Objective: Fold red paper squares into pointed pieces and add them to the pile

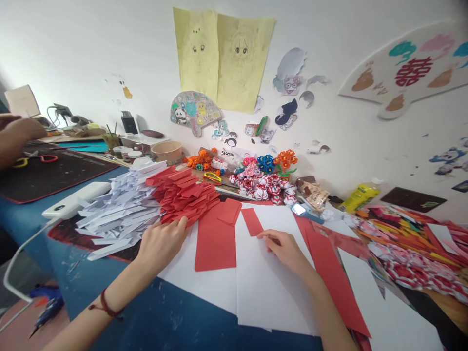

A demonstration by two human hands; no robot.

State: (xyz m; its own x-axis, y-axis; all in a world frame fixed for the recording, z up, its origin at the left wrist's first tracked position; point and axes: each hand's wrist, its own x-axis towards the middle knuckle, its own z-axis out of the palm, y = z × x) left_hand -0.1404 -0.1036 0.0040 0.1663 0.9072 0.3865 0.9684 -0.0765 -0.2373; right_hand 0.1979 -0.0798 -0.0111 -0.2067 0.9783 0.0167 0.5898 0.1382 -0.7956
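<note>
My left hand (163, 242) reaches to the lower edge of a pile of folded red paper strips (183, 192), its fingers bent against them; whether it grips one is hidden. My right hand (281, 246) has its thumb and fingers together at the lower end of a small red paper rectangle (252, 222), which lies over white sheets (270, 282). Between the hands is a larger red sheet (217, 243), with smaller red pieces at its top. Left of the red pile are many folded white strips (124, 207).
A white power bank (75, 200) with a cable sits at the left. Another person's hand (25, 129) is above a dark mat (66, 168) with scissors (40, 156). Paper flowers (263, 187) line the wall. A glue gun (47, 304) lies lower left.
</note>
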